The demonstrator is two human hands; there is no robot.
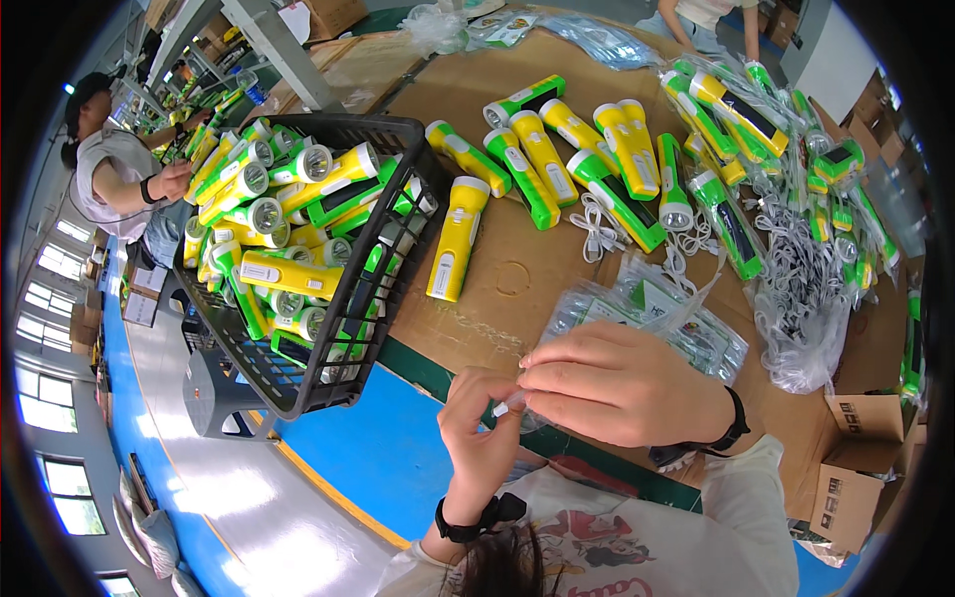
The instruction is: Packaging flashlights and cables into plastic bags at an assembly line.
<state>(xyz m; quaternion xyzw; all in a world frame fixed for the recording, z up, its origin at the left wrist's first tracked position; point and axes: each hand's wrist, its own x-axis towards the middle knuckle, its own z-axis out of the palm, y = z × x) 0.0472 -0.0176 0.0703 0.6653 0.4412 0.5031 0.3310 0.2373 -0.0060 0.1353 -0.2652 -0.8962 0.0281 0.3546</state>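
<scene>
My left hand is closed in a pinch in front of me, near the table's front edge. A small white piece shows between its thumb and fingers; its kind is too small to make out. My right hand meets it from the right, fingers pressed together, and its grip is hidden behind them. Beyond the right hand lies a pile of clear plastic bags with printed cards inside. A yellow flashlight lies alone on the cardboard table cover, with several yellow and green flashlights farther back.
On the left a black crate is heaped with flashlights, above a grey stool. Bundled white cables lie at the right, beside bagged flashlights. An open cardboard box stands lower right. Co-workers are at the far left and back.
</scene>
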